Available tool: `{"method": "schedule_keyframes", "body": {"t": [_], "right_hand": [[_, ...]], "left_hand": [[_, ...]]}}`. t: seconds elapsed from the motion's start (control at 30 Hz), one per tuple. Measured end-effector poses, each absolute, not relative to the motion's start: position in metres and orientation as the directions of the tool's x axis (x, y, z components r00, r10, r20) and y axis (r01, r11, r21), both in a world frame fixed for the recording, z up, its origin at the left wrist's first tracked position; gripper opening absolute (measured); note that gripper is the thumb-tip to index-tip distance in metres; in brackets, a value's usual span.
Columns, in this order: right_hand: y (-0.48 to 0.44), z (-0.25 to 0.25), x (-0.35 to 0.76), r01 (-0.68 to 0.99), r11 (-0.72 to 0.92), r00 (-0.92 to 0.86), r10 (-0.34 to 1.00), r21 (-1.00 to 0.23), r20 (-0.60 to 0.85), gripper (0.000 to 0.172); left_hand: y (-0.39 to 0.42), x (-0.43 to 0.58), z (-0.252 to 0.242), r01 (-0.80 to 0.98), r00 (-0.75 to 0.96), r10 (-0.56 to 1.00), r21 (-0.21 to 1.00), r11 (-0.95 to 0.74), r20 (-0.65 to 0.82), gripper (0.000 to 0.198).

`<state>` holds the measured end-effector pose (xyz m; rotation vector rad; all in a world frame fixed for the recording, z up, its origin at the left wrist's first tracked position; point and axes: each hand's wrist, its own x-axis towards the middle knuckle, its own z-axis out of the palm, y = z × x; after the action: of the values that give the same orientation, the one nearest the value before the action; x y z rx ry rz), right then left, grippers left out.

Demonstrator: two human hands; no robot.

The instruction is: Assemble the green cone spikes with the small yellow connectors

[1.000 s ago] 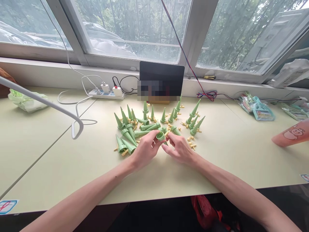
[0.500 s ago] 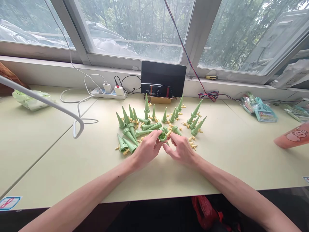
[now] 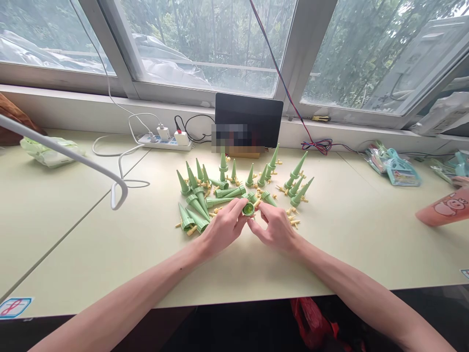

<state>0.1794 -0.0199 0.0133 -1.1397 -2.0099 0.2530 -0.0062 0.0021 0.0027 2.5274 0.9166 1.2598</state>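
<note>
My left hand [image 3: 222, 229] pinches a green plastic cone [image 3: 248, 209] by its round open end, which faces me. My right hand [image 3: 275, 226] is closed in a pinch at the same cone's right side, where a small tan peg [image 3: 257, 203] sticks out. Behind the hands lies a pile of several green cones [image 3: 205, 195], some lying flat, some standing upright [image 3: 296, 172]. Loose tan pegs [image 3: 293, 221] are scattered to the right of my right hand.
A dark tablet [image 3: 249, 117] leans against the window sill behind the pile. A white power strip [image 3: 164, 142] with cables lies at the back left, a white cord loop [image 3: 117, 193] in front of it. Packets [image 3: 397, 168] and a pink sleeve [image 3: 445, 208] are at the right.
The cone has turned a little in my fingers, so its open end faces me more squarely. Both hands stay in nearly the same place.
</note>
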Motion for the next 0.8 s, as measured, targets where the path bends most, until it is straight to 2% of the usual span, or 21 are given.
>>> {"method": "schedule_keyframes", "body": {"t": [0.43,0.8], "right_hand": [[-0.0192,0.0137,0.1792,0.607,0.567,-0.263,0.804,-0.556,0.533,0.023],[-0.0188,0.0082,0.1815,0.573,0.513,-0.229,0.849,-0.639,0.477,0.032]], "left_hand": [[0.0008,-0.0063,0.0075,0.432,0.479,0.546,0.357,-0.828,0.688,0.023],[0.0015,-0.0103,0.0090,0.445,0.537,0.549,0.338,-0.829,0.641,0.024]]}}
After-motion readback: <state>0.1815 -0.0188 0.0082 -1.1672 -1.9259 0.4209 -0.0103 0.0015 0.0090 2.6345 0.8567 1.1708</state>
